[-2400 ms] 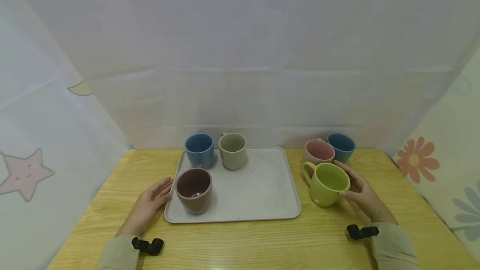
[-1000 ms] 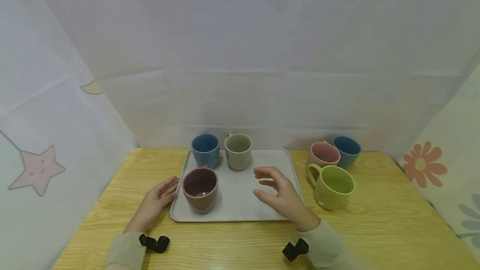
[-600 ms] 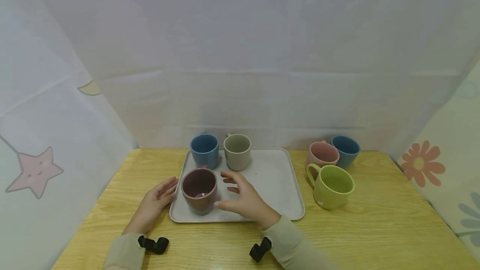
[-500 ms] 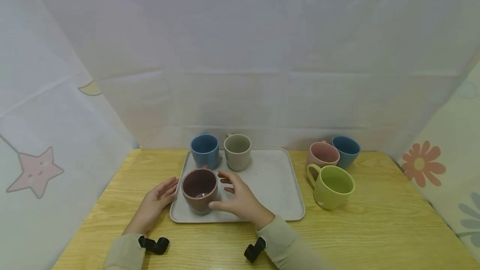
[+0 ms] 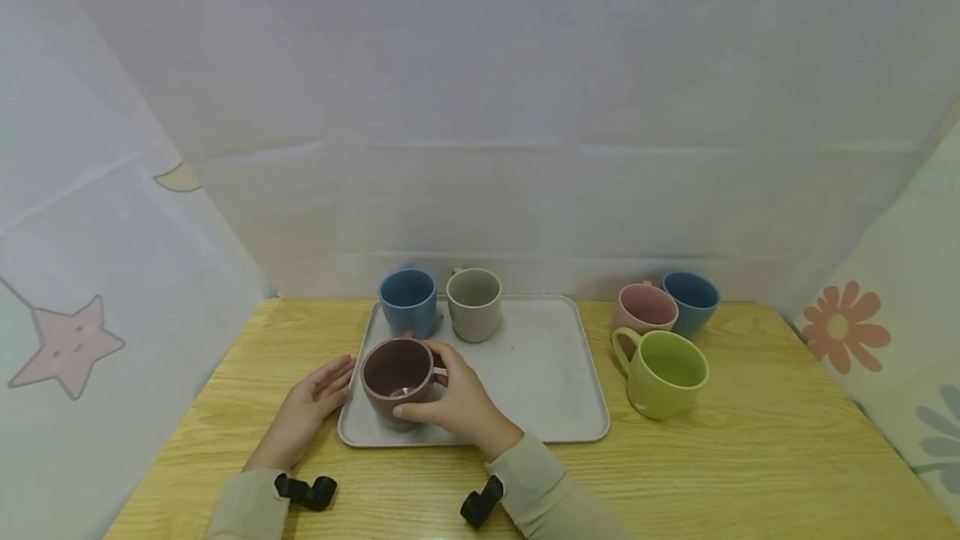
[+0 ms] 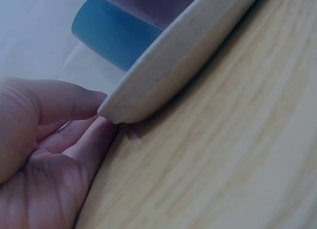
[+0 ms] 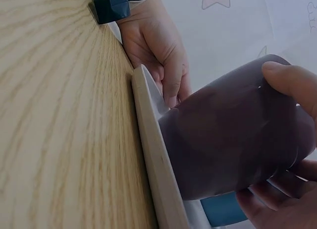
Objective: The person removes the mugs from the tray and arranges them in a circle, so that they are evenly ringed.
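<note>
My right hand (image 5: 461,398) grips a purple-brown mug (image 5: 390,407) at the front left of a white tray (image 5: 540,373). The thumb lies on its near side and the fingers reach round the far side, as the right wrist view shows with the mug (image 7: 223,135) filling its middle. My left hand (image 5: 303,411) rests on the table beside the tray's left edge. Its fingers are fairly straight, and in the left wrist view the thumb tip (image 6: 96,96) is right at the tray's rim (image 6: 148,75). A blue mug (image 5: 408,319) and a grey-green mug (image 5: 475,323) stand behind on the tray.
Right of the tray, a lime-green mug (image 5: 660,394) stands on the wooden table (image 5: 675,482), its handle to the left. Behind it are a pink mug (image 5: 637,319) and another blue mug (image 5: 693,319). A white cloth backdrop (image 5: 480,190) rises at the table's back edge.
My right hand has let go of the lime-green mug, crossed left over the tray, and now grips the purple-brown mug. The left hand stays at the tray's edge.
</note>
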Demonstrator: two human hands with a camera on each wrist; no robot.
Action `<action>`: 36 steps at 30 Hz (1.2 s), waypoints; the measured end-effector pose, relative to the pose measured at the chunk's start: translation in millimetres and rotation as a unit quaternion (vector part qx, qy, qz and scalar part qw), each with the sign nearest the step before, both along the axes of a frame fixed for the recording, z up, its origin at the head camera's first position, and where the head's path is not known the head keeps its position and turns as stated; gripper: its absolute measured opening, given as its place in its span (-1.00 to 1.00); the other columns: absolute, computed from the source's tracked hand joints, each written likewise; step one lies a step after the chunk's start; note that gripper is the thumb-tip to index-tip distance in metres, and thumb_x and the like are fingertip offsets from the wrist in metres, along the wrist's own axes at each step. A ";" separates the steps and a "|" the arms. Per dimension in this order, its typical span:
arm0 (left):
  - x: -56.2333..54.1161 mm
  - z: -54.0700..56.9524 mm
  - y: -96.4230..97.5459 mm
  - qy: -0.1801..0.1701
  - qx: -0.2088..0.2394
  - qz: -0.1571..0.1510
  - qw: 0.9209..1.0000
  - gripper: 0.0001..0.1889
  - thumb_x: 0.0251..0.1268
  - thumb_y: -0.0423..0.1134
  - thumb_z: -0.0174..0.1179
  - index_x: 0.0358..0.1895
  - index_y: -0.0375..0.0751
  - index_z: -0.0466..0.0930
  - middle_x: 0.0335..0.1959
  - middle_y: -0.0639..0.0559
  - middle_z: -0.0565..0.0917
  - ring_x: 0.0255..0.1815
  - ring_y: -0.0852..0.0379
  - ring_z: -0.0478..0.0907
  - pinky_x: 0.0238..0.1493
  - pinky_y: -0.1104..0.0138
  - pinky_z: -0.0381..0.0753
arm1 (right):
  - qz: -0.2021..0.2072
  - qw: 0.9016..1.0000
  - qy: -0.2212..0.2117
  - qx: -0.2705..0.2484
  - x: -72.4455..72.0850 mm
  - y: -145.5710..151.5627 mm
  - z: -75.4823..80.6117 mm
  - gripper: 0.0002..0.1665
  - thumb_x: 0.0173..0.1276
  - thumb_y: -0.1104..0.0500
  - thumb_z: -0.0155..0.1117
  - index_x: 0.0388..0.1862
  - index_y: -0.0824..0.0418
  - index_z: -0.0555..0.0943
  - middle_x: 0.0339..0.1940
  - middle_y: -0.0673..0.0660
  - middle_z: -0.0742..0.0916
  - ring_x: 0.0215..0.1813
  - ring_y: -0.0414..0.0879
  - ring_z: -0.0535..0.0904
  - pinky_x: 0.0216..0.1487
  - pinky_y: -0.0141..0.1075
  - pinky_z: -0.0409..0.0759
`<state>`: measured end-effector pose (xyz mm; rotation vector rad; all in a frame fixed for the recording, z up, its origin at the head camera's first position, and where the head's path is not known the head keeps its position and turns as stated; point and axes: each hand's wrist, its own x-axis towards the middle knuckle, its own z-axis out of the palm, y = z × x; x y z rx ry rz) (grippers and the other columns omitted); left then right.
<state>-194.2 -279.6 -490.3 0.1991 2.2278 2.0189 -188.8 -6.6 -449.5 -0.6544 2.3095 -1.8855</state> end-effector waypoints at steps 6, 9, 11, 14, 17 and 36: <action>-1.4 -1.6 1.0 0.002 -0.001 -0.001 1.000 -0.35 0.56 -0.41 0.06 0.58 -0.44 0.02 0.57 -0.36 0.15 0.44 0.29 0.31 0.23 0.61 0.42 | -0.007 1.000 0.019 0.001 -0.1 1.4 -1.2 0.03 0.02 0.10 0.71 0.47 0.08 0.39 0.31 -0.01 0.58 0.34 -0.10 0.48 0.31 -0.20 0.55; -2.4 -2.3 1.7 0.003 -0.001 -0.002 1.000 -0.35 0.56 -0.41 0.07 0.58 -0.44 0.02 0.57 -0.37 0.15 0.42 0.32 0.33 0.23 0.61 0.43 | -0.014 0.999 0.034 0.002 -0.3 2.6 -1.7 0.02 0.01 0.09 0.72 0.45 0.09 0.42 0.29 -0.01 0.60 0.30 -0.11 0.51 0.28 -0.23 0.58; -3.2 -2.6 2.1 0.004 0.000 -0.004 1.000 -0.35 0.56 -0.41 0.06 0.58 -0.44 0.02 0.57 -0.37 0.15 0.43 0.31 0.32 0.23 0.61 0.43 | -0.019 0.999 0.042 0.002 -0.2 3.1 -2.1 0.02 -0.01 0.09 0.73 0.43 0.09 0.42 0.27 -0.02 0.60 0.28 -0.12 0.53 0.27 -0.24 0.58; -4.4 -3.4 2.5 0.004 0.000 -0.004 1.000 -0.35 0.56 -0.41 0.06 0.59 -0.43 0.02 0.57 -0.37 0.15 0.45 0.26 0.31 0.23 0.61 0.43 | -0.027 0.998 0.049 -0.002 0.3 3.2 -2.6 0.02 -0.02 0.08 0.74 0.42 0.10 0.43 0.27 -0.01 0.60 0.28 -0.13 0.53 0.28 -0.24 0.58; -5.4 -4.2 2.8 0.006 0.001 -0.005 1.000 -0.35 0.56 -0.41 0.06 0.58 -0.44 0.02 0.56 -0.37 0.15 0.45 0.25 0.31 0.23 0.61 0.43 | -0.034 0.998 0.054 -0.009 1.2 3.0 -3.7 0.03 -0.04 0.08 0.75 0.42 0.11 0.43 0.27 0.00 0.60 0.29 -0.12 0.53 0.29 -0.23 0.57; -3.7 -4.0 -3.3 0.007 -0.009 -0.007 1.000 -0.35 0.58 -0.38 0.05 0.59 -0.43 0.01 0.56 -0.37 0.15 0.39 0.40 0.34 0.22 0.62 0.41 | -0.069 0.995 0.076 -0.009 13.5 21.8 4.1 0.01 -0.06 0.11 0.74 0.39 0.17 0.46 0.24 0.00 0.60 0.25 -0.07 0.53 0.21 -0.15 0.64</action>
